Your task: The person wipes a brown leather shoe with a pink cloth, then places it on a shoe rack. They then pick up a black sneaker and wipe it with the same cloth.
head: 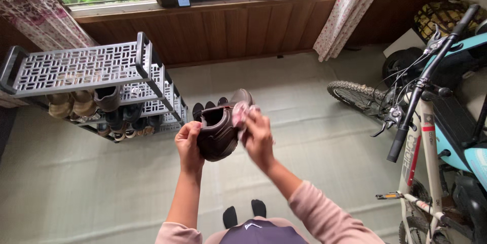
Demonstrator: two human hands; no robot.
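A dark brown leather shoe (219,131) is held up in the middle of the view, sole toward the right and opening facing me. My left hand (188,145) grips its heel and left side. Pressed against the shoe's right side is my right hand (257,137), closed on a small pinkish cloth (239,113). Directly behind the shoe, dark slippers (208,107) lie on the floor.
A grey plastic shoe rack (81,66) with several pairs of shoes stands at the left. A bicycle (431,117) fills the right side, its handlebar close to my right arm. A wood-panelled wall with a window and floral curtains (345,10) lies ahead. Pale green matting (314,137) covers the floor.
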